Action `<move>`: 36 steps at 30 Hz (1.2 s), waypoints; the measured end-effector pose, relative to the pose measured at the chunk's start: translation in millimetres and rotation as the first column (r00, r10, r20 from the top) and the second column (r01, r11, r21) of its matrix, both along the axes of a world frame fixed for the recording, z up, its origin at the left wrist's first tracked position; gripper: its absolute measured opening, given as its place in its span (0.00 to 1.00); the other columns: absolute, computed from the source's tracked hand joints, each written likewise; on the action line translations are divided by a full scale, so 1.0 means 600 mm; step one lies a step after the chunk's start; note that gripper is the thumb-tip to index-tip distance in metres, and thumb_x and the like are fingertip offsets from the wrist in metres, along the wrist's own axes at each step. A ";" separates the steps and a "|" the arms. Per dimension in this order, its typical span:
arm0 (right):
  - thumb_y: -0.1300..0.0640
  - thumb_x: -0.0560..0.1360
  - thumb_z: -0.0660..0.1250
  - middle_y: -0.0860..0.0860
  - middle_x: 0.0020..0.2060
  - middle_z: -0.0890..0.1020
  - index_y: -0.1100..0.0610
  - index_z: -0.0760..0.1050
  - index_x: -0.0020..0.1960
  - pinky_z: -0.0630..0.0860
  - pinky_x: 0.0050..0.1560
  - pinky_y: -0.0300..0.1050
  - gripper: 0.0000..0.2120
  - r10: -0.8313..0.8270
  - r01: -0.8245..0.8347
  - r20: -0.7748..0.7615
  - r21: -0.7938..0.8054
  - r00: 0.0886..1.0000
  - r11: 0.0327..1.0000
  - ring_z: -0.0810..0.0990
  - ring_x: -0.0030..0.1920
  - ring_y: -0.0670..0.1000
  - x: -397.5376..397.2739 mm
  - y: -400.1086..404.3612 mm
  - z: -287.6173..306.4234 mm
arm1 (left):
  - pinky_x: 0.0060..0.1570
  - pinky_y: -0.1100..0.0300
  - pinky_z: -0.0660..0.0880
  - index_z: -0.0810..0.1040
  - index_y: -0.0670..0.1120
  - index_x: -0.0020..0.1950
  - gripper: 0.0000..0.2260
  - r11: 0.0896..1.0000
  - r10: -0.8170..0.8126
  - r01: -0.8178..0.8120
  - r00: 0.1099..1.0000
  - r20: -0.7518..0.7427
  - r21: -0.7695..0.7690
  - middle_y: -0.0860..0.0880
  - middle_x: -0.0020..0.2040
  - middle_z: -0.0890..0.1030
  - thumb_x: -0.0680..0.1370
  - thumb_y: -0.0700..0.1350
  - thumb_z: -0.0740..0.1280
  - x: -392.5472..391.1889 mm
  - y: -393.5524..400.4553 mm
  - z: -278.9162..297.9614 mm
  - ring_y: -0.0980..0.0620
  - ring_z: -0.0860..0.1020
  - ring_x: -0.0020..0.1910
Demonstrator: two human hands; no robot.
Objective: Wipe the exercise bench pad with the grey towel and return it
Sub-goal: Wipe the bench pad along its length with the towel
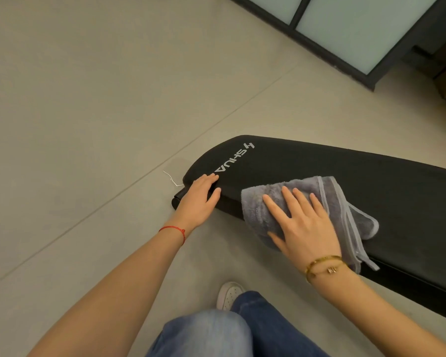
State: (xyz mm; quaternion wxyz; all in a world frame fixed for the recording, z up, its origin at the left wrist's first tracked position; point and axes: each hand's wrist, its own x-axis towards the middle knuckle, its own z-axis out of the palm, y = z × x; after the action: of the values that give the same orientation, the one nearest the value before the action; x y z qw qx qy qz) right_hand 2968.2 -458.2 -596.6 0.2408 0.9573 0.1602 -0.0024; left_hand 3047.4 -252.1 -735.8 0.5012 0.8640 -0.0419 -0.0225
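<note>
The black exercise bench pad (345,176) runs from the middle of the view to the right edge, with white lettering near its narrow end. The grey towel (345,202) lies bunched on the pad near its front edge. My right hand (301,222) presses flat on the towel, fingers spread. My left hand (198,197) rests on the pad's narrow end, fingers over its corner, holding nothing loose.
Beige tiled floor (88,124) surrounds the bench. A dark-framed frosted glass panel (358,29) stands at the top right. My knees in blue jeans and a white shoe (229,295) are at the bottom. A thin white thread (171,179) lies on the floor beside the pad's end.
</note>
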 end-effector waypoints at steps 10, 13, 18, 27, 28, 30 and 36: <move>0.39 0.67 0.73 0.60 0.69 0.72 0.49 0.66 0.73 0.64 0.69 0.63 0.38 -0.011 0.011 0.002 0.077 1.000 0.997 0.72 0.68 0.63 -0.004 0.019 -0.002 | 0.75 0.55 0.56 0.64 0.49 0.77 0.22 0.999 0.002 0.000 1.000 -0.027 0.045 0.51 0.77 0.64 0.83 0.52 0.56 0.000 -0.004 0.001 0.53 0.56 0.78; 0.41 0.68 0.72 0.61 0.68 0.73 0.50 0.68 0.73 0.67 0.68 0.63 0.37 -0.014 0.005 0.106 0.085 0.994 0.996 0.73 0.66 0.63 -0.049 -0.044 0.034 | 0.75 0.55 0.55 0.63 0.48 0.77 0.24 0.999 -0.006 0.007 0.999 -0.040 0.035 0.50 0.77 0.64 0.82 0.55 0.57 0.000 -0.005 0.008 0.53 0.56 0.78; 0.41 0.69 0.71 0.63 0.67 0.73 0.52 0.68 0.73 0.68 0.65 0.64 0.35 -0.025 0.023 0.074 0.028 0.997 0.999 0.73 0.65 0.66 -0.029 -0.025 0.015 | 0.76 0.53 0.55 0.62 0.47 0.77 0.25 0.996 -0.026 0.031 0.997 -0.068 0.082 0.49 0.77 0.63 0.82 0.55 0.57 -0.006 -0.007 0.019 0.51 0.55 0.78; 0.39 0.70 0.71 0.61 0.71 0.69 0.49 0.64 0.75 0.63 0.70 0.62 0.37 -0.005 0.006 -0.004 0.047 1.000 0.999 0.69 0.70 0.63 -0.007 0.013 0.006 | 0.76 0.49 0.55 0.60 0.45 0.77 0.25 0.957 -0.112 0.159 0.974 -0.196 0.243 0.45 0.77 0.63 0.82 0.54 0.56 0.017 -0.002 0.049 0.47 0.61 0.76; 0.41 0.67 0.74 0.61 0.68 0.73 0.50 0.68 0.72 0.67 0.67 0.62 0.37 -0.001 -0.001 0.023 0.081 1.000 0.997 0.73 0.67 0.63 -0.023 -0.004 0.016 | 0.75 0.51 0.56 0.60 0.44 0.78 0.26 0.954 -0.123 0.177 0.968 -0.220 0.244 0.44 0.77 0.63 0.82 0.53 0.56 0.021 -0.003 0.053 0.47 0.61 0.76; 0.42 0.66 0.74 0.60 0.66 0.75 0.51 0.70 0.71 0.69 0.66 0.62 0.36 -0.003 -0.011 0.105 0.126 0.994 0.992 0.75 0.65 0.62 -0.058 -0.052 0.039 | 0.73 0.55 0.57 0.59 0.43 0.78 0.26 0.951 -0.138 0.191 0.966 -0.220 0.242 0.44 0.76 0.64 0.82 0.52 0.57 0.028 -0.004 0.061 0.47 0.61 0.76; 0.42 0.69 0.71 0.61 0.67 0.74 0.50 0.70 0.71 0.67 0.67 0.63 0.33 -0.039 0.021 0.183 0.099 0.982 0.995 0.74 0.65 0.63 -0.079 -0.089 0.053 | 0.77 0.52 0.52 0.60 0.49 0.78 0.23 0.951 -0.284 0.277 0.958 0.036 0.138 0.50 0.78 0.62 0.83 0.50 0.56 -0.005 -0.073 0.085 0.53 0.57 0.78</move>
State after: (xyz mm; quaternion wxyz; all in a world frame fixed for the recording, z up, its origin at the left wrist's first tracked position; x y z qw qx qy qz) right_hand 2920.6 -511.9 -564.6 0.2081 0.9662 0.1226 0.0904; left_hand 3044.2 -295.7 -685.0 0.4334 0.8808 -0.1765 -0.0721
